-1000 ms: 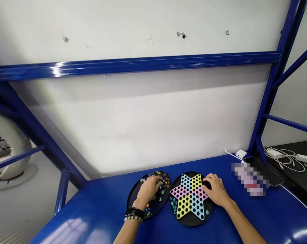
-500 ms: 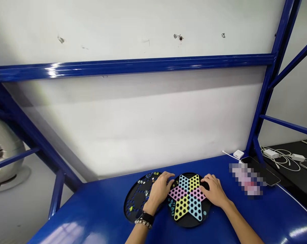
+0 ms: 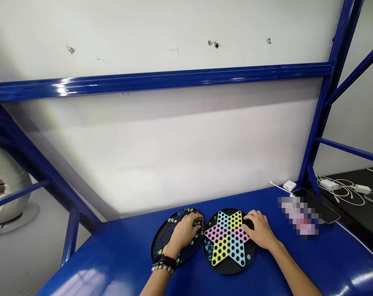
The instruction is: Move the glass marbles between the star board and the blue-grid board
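Note:
A round black Chinese checkers board [image 3: 223,270] lies on the blue table, its star printed in yellow, pink and light blue with dark holes. Blue glass marbles [image 3: 208,248] sit along its left rim. My right hand [image 3: 258,231] grips the board's right edge, thumb by the pink point, fingers at the upper rim. To the left is a round black tray [image 3: 158,234] with hollows and scattered marbles. Over that tray reaches my left hand [image 3: 184,231], fingers bent above the marbles near its right side and thumb apart from them. Anything under those fingertips is hidden.
A dark phone [image 3: 323,209] and a white charger [image 3: 289,186] with a cable lie at the table's right, beside a blurred patch. Blue metal frame bars [image 3: 161,81] surround the table. White cables and adapters [image 3: 330,185] rest on a black surface further right.
My left hand has moved left and down, from between the two round pieces to over the marble tray. My right hand stays at the board's right edge.

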A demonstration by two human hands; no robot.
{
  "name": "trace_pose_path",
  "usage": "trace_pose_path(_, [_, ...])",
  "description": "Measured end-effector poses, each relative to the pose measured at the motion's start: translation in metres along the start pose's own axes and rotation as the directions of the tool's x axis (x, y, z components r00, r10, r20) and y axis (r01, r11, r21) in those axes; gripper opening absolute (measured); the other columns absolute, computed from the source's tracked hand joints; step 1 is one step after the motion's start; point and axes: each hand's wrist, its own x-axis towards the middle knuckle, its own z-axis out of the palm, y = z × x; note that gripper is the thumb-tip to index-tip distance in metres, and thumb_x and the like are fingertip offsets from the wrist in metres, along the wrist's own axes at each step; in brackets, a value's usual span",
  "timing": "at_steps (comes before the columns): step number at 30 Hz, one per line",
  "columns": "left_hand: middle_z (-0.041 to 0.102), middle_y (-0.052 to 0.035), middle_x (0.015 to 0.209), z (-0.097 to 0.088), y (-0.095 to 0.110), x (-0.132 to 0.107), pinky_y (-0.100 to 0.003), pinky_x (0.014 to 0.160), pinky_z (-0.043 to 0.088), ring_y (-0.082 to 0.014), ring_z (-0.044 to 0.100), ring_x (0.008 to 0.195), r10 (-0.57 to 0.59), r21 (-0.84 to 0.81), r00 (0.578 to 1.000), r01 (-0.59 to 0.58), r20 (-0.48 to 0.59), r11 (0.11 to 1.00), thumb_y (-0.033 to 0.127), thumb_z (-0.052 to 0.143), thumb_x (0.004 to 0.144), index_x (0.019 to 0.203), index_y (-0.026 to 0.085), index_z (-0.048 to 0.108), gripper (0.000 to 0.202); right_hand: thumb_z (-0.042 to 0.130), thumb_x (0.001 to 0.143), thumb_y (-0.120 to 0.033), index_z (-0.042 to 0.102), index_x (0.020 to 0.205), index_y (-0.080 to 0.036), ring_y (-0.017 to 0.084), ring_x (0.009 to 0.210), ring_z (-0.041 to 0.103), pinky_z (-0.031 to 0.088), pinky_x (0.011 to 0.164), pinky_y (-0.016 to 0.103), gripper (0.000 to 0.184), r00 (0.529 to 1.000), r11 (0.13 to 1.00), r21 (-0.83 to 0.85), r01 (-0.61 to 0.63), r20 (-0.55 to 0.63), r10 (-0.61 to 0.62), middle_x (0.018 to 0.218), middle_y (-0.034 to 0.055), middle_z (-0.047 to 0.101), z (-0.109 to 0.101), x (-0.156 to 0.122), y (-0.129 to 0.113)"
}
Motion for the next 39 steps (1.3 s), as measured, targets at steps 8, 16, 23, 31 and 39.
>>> trace_pose_path(8, [0.075, -0.0054, 0.113, -0.011, 0.016, -0.005, -0.038, 0.096, 0.049, -0.026, 0.065, 0.11, -0.013, -0.033, 0.986, 0.008, -0.166, 0.999, 0.033, 0.048, 0.092, 0.103, 0.025, 0.072, 0.028, 0.052, 0.092, -0.038, 0.069, 0.105, -0.025, 0.026, 0.114, 0.056, 0.04, 0.102, 0.043, 0.024, 1.0, 1.0, 0.005, -0.002, 0.015, 0.002, 0.116, 0.0069, 0.065, -0.002, 0.0, -0.003])
trace_pose_path(16, [0.075, -0.0026, 0.114, 0.008, 0.055, -0.008, -0.032, 0.088, 0.054, -0.0222, 0.067, 0.106, 0.136, -0.112, 0.969, -0.162, -0.208, 0.98, 0.038, 0.043, 0.097, 0.11, 0.028, 0.07, 0.032, 0.053, 0.093, -0.04, 0.068, 0.104, -0.025, 0.026, 0.113, 0.056, 0.04, 0.101, 0.044, 0.024, 1.0, 1.0, 0.026, 0.009, 0.007, -0.009, 0.114, 0.0065, 0.064, -0.001, -0.001, -0.001])
trace_pose_path(23, [0.064, -0.0115, 0.134, 0.003, 0.005, 0.017, -0.042, 0.102, 0.048, -0.0279, 0.059, 0.122, -0.071, 0.058, 0.974, 0.086, -0.215, 0.995, 0.023, 0.038, 0.096, 0.132, 0.02, 0.061, 0.042, 0.055, 0.091, -0.036, 0.067, 0.102, -0.025, 0.026, 0.11, 0.057, 0.041, 0.1, 0.046, 0.019, 0.999, 0.999, 0.023, 0.037, -0.019, -0.037, 0.112, 0.006, 0.064, 0.002, 0.001, 0.005])
trace_pose_path(31, [0.068, -0.0147, 0.124, 0.004, -0.025, 0.033, -0.037, 0.092, 0.051, -0.0294, 0.065, 0.114, -0.155, 0.056, 0.97, 0.168, -0.187, 0.984, 0.022, 0.042, 0.096, 0.122, 0.016, 0.067, 0.037, 0.056, 0.088, -0.037, 0.062, 0.087, -0.021, 0.021, 0.084, 0.058, 0.042, 0.08, 0.036, 0.017, 0.912, 0.922, -0.138, 0.363, -0.15, -0.382, 0.092, 0.0047, 0.064, 0.023, -0.02, -0.038])
trace_pose_path(39, [0.076, -0.0104, 0.107, -0.003, -0.012, 0.028, -0.033, 0.09, 0.055, -0.0245, 0.071, 0.099, -0.134, -0.103, 0.967, 0.113, -0.216, 0.988, 0.031, 0.048, 0.093, 0.11, 0.016, 0.07, 0.032, 0.054, 0.087, -0.028, 0.047, 0.065, -0.021, 0.011, 0.057, 0.045, 0.028, 0.06, 0.027, 0.024, 0.938, 0.926, -0.165, 0.339, -0.015, -0.346, 0.067, -0.0017, 0.058, 0.035, -0.024, -0.048])
